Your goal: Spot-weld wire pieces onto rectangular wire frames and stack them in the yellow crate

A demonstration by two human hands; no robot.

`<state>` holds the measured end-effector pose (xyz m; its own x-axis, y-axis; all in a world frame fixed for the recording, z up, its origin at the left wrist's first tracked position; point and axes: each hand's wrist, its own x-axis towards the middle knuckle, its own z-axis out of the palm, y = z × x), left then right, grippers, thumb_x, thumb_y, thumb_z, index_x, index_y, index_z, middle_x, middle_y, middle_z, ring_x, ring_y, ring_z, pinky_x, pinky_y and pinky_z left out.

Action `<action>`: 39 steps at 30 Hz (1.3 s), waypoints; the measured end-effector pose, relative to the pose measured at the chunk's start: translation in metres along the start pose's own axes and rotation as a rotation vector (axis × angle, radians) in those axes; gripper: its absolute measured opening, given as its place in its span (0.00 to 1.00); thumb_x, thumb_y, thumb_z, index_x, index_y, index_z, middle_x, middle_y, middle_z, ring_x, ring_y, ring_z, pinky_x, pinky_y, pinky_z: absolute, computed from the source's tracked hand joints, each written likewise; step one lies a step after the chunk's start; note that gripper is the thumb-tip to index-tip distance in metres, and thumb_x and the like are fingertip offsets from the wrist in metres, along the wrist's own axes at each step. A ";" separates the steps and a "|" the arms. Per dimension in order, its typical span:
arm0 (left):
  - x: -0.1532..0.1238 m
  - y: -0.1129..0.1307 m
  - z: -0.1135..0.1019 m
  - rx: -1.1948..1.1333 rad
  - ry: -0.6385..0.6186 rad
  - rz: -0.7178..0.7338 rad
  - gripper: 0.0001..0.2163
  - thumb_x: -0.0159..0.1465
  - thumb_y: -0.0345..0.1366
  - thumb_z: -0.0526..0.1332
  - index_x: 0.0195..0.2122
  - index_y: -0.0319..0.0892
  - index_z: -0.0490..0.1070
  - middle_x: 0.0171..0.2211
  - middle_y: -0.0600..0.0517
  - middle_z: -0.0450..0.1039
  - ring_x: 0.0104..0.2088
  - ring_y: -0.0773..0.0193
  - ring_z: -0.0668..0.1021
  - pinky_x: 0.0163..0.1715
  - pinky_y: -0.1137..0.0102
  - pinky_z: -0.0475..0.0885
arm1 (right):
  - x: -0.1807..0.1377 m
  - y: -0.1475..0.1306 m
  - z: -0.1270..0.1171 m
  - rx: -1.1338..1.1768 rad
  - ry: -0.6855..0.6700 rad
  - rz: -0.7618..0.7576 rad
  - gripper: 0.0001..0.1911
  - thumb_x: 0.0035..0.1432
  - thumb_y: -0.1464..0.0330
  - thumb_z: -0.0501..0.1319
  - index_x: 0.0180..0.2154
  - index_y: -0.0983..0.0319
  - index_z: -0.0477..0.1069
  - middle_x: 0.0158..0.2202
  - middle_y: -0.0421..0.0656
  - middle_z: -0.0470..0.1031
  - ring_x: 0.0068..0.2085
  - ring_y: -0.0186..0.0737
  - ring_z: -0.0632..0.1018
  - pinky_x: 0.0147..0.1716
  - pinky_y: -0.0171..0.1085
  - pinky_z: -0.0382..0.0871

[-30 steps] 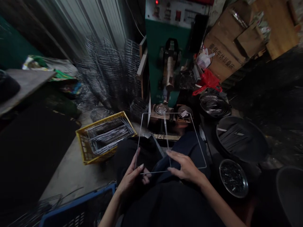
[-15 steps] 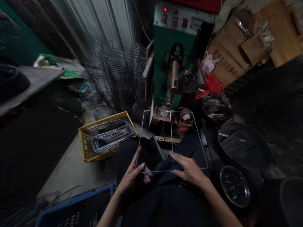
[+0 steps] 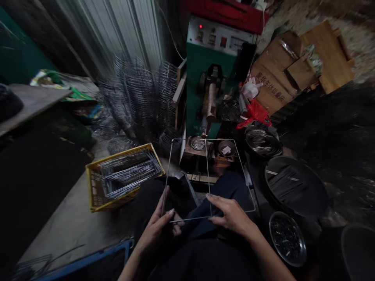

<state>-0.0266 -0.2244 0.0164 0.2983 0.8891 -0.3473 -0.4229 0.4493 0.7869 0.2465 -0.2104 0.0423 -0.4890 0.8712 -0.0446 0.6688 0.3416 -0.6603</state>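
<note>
A thin rectangular wire frame with one crossbar is held up over my lap. My left hand grips its near left corner, thumb on top and fingers beneath. At the crossbar's near end, my right hand pinches the wire with thumb and fingers. The frame's far edge lines up in view with the electrodes of a green spot-welding machine; whether they touch I cannot tell. Below that edge lies a small dish of metal bits.
To the left stands a yellow crate of wire frames, with stacked wire racks behind. A blue crate is at the lower left. On the right are a black round tray of rods, a bowl of small pieces and a cardboard box.
The view has tilted up and shifted a little, so surroundings sit lower and slightly leftward. Both hands keep their hold on the wire frame, which has barely moved.
</note>
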 end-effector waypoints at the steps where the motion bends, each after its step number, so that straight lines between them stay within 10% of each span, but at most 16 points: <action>1: 0.001 0.000 0.000 -0.001 -0.002 0.002 0.41 0.67 0.39 0.58 0.69 0.53 0.25 0.26 0.47 0.77 0.20 0.61 0.76 0.21 0.72 0.68 | 0.001 0.000 -0.001 0.002 0.000 -0.001 0.42 0.50 0.72 0.71 0.65 0.56 0.59 0.63 0.44 0.65 0.62 0.43 0.68 0.62 0.39 0.62; 39: 0.020 0.007 0.013 0.036 0.004 0.027 0.45 0.63 0.34 0.63 0.70 0.52 0.28 0.27 0.50 0.79 0.21 0.61 0.78 0.23 0.71 0.73 | 0.009 0.005 -0.022 0.008 0.053 0.011 0.39 0.54 0.67 0.69 0.64 0.52 0.58 0.62 0.41 0.66 0.61 0.44 0.68 0.60 0.41 0.65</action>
<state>-0.0132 -0.2049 0.0217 0.2834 0.9014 -0.3274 -0.3997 0.4214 0.8141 0.2581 -0.1933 0.0556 -0.4515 0.8922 -0.0123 0.6691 0.3294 -0.6662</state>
